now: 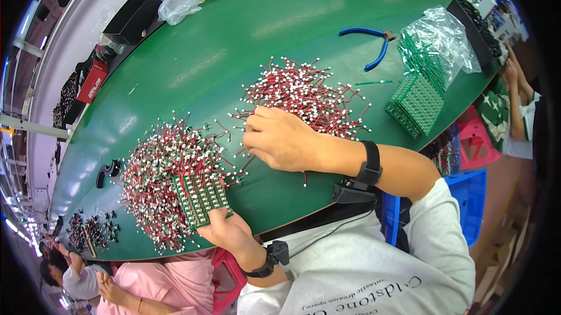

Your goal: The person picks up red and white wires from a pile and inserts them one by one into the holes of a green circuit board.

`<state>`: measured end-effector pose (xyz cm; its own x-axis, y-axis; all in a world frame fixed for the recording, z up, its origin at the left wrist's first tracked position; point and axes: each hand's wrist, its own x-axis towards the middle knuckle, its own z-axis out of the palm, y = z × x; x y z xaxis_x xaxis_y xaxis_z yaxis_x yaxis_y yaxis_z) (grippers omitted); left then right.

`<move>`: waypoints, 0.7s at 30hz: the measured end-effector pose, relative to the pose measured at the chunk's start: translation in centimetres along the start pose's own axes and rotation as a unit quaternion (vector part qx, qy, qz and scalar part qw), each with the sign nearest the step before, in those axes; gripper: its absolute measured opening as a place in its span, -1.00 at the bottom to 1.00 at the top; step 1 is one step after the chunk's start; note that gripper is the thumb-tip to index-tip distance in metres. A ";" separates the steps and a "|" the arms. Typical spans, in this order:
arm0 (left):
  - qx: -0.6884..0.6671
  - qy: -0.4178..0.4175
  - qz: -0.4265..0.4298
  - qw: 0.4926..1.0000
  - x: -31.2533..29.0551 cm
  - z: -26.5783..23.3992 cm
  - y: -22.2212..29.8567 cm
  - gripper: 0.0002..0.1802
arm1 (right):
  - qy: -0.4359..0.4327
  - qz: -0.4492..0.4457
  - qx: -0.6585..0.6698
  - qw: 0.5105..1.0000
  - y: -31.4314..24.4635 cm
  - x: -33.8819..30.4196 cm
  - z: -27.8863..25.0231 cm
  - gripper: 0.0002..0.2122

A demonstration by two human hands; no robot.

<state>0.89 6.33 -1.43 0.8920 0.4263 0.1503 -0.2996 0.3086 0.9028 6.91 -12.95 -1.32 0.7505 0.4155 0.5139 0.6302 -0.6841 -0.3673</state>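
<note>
My left hand (227, 230) grips the near corner of a green circuit board panel (204, 201) set with rows of small parts, thumb on top. The panel lies tilted against a large heap of red and black wire leads with small boards and white plugs (155, 169). Curled fingers of my right hand (283, 138) are at the near left side of a second heap, of red and black wire leads with white connectors (307, 96). What those fingertips pinch, if anything, is hidden. Both wrists wear black straps.
Blue-handled cutters (378, 52), a stack of green panels (416, 104), green board strips (422, 58) and a clear plastic bag (447, 37) lie to the right on the green table (257, 23). Black bins (133, 16) line the far edge. Other people sit at left and right.
</note>
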 end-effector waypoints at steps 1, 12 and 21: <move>-0.003 0.006 0.002 1.000 0.0 0.0 0.1 -0.38 | 0.012 0.004 0.034 0.999 0.2 0.1 0.0 -0.88; -0.003 0.001 0.010 1.000 0.2 -0.2 0.1 -0.38 | 0.042 0.046 0.214 0.975 0.5 1.4 -2.1 -0.93; -0.005 -0.002 0.002 1.000 0.0 -0.2 0.0 -0.37 | 0.014 0.093 0.396 0.913 0.1 1.4 -2.3 -0.81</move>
<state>0.82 6.52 -1.52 0.8921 0.4241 0.1557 -0.3069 0.3159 0.8978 7.53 -13.83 1.18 0.8613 0.3122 0.4009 0.4465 -0.0884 -0.8904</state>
